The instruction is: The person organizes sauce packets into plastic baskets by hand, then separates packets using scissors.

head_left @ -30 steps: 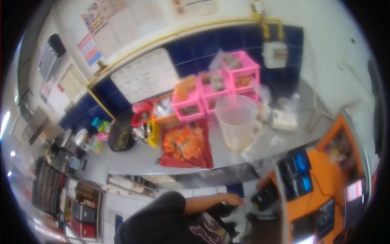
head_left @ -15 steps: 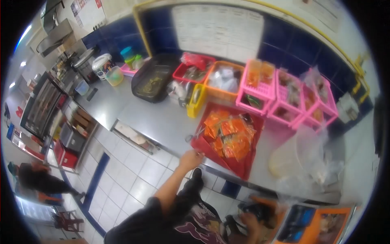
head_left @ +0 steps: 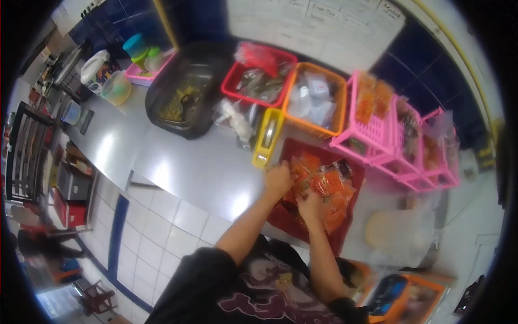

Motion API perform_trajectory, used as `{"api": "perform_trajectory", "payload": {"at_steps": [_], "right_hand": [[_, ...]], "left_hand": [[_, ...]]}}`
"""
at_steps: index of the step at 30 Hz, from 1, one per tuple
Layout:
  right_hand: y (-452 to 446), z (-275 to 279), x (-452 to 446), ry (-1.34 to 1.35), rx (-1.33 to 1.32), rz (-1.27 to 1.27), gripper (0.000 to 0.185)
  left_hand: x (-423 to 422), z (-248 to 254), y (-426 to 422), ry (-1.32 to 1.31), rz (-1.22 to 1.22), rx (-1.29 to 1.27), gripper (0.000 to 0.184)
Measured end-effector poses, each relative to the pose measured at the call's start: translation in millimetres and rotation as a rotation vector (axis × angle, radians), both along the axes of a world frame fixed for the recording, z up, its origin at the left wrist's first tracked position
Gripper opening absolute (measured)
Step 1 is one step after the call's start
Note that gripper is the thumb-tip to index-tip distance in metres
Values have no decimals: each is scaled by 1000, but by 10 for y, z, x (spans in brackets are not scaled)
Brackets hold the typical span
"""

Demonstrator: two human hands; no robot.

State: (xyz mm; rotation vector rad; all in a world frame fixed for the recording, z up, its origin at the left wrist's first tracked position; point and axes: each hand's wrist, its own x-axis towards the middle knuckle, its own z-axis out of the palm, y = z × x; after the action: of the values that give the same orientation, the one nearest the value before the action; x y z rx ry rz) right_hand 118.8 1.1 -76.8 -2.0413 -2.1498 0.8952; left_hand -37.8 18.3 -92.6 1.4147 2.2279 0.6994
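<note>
A red tray [head_left: 345, 232] on the metal counter holds a pile of small clear packets with orange contents [head_left: 329, 183]. My left hand [head_left: 278, 180] is at the tray's left side, its fingers curled in by the packets. Whatever lies between those fingers is hidden. Lower in the tray, my right hand [head_left: 311, 206] has its fingers closed at the edge of an orange packet. A yellow tape dispenser [head_left: 268, 137] sits just beyond my left hand. The scissors cannot be seen now.
Behind the tray stand a red basket [head_left: 226, 86], an orange basket [head_left: 341, 116] and pink baskets [head_left: 372, 143] with bagged goods. A black pan [head_left: 156, 105] is to the left. A large clear plastic bag [head_left: 404, 237] stands right; below is an orange crate [head_left: 426, 281].
Both hands have moved into the tray, the left from the counter edge and the right from low beside my body. My view has shifted closer to the counter. The scissors have gone from sight.
</note>
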Motion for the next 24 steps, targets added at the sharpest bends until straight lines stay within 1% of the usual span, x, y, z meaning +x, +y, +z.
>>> {"api": "perform_trajectory", "payload": {"at_steps": [1, 2, 4, 5, 6, 7, 8, 9, 10, 11, 12, 13, 14, 15, 16, 17, 18, 19, 20, 21, 23, 24], "right_hand": [[-5, -58, 65, 125, 73, 3, 30], [-18, -97, 143, 115, 68, 4, 30], [-63, -158, 317, 687, -78, -119, 11], [-96, -126, 389, 686, -76, -130, 11], [-136, -55, 471, 777, -78, -171, 6], [-174, 4, 552, 870, -76, -212, 6], [-224, 18, 649, 874, -63, -219, 6], [-277, 27, 739, 1137, -227, -376, 14], [-285, 113, 752, 1401, -399, -530, 26], [-278, 201, 778, 1418, -389, -533, 26], [-275, 304, 819, 1464, -429, -541, 32], [-251, 391, 836, 1509, -471, -543, 39], [-227, 384, 879, 1523, -464, -539, 39], [-223, 367, 961, 1578, -532, -610, 39], [-205, 347, 1041, 1629, -604, -682, 40], [-179, 325, 1107, 1637, -603, -680, 40], [-158, 295, 1153, 1593, -592, -644, 39], [-142, 257, 1179, 1553, -586, -607, 38], [-130, 264, 1191, 1569, -595, -607, 38], [-123, 283, 1212, 1563, -575, -602, 36], [-113, 251, 1259, 1574, -556, -609, 35], [-114, 223, 1298, 1546, -544, -637, 36]], "left_hand": [[18, -17, 37, 39, -43, -96, 33], [15, -67, 50, 29, -43, -101, 33], [-43, -148, 49, -146, -30, -93, 27], [-63, -200, 38, -147, -41, -95, 27], [-77, -241, 13, -174, -24, -12, 25], [-81, -269, -8, -201, -9, 74, 22], [-91, -236, -20, -201, -19, 105, 22], [-55, -188, -2, -195, -33, 115, 22], [-23, -120, 3, -202, 23, 124, 24], [6, -61, 4, -206, 80, 131, 25], [35, -18, 26, -192, 67, 138, 25], [76, 20, 63, -79, 89, 42, 29], [114, 39, 105, 32, 115, -54, 32], [111, 36, 126, 39, 111, -47, 32], [61, 17, 141, -11, 85, -87, 35], [40, 13, 157, -59, 60, -128, 37], [45, 6, 156, -48, 60, -127, 37], [34, -1, 124, -78, 65, -105, 36], [9, -14, 86, -106, 70, -84, 35], [-7, -29, 57, -87, 68, -89, 35], [-7, -64, -2, -130, 33, 39, 32], [-16, -81, -49, -118, 24, 31, 32]]}}
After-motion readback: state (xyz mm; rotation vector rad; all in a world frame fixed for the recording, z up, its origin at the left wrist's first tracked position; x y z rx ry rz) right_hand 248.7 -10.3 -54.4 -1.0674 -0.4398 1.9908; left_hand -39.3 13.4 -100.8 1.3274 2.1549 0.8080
